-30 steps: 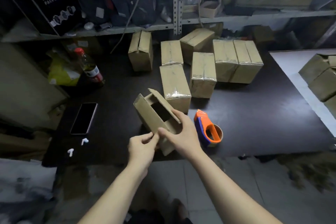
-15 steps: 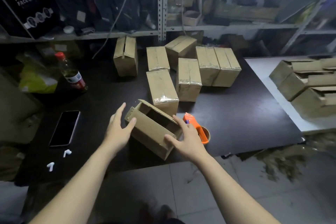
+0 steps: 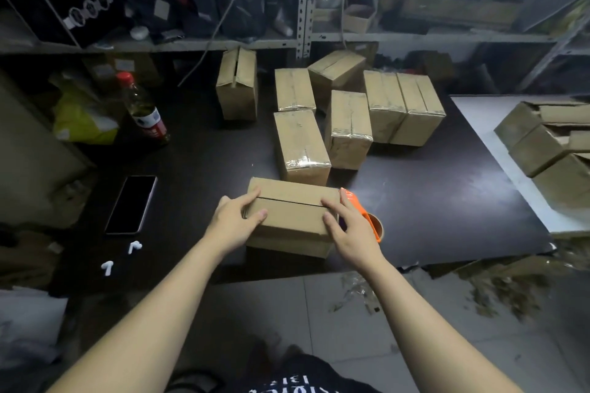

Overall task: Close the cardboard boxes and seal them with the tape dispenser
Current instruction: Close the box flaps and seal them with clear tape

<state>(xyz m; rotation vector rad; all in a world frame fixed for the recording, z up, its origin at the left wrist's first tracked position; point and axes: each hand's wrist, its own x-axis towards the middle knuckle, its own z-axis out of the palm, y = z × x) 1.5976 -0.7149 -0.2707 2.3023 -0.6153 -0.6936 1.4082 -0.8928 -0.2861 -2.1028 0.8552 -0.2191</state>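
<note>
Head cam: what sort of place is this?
Probably a small stockroom or packing bench: metal shelving crammed with goods, sealed cardboard boxes lined up on the dark table, and an orange tape dispenser beside an untaped box.

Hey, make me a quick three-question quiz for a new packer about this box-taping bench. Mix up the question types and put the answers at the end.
1. True or false: the top flaps of the box under the left hand and right hand stand open.
2. Where is the tape dispenser? A: on the table, at the box's right end. B: gripped in the left hand. C: gripped in the right hand.
3. Fill in: the cap of the bottle is ___.
Key: 1 false; 2 A; 3 red.
</note>
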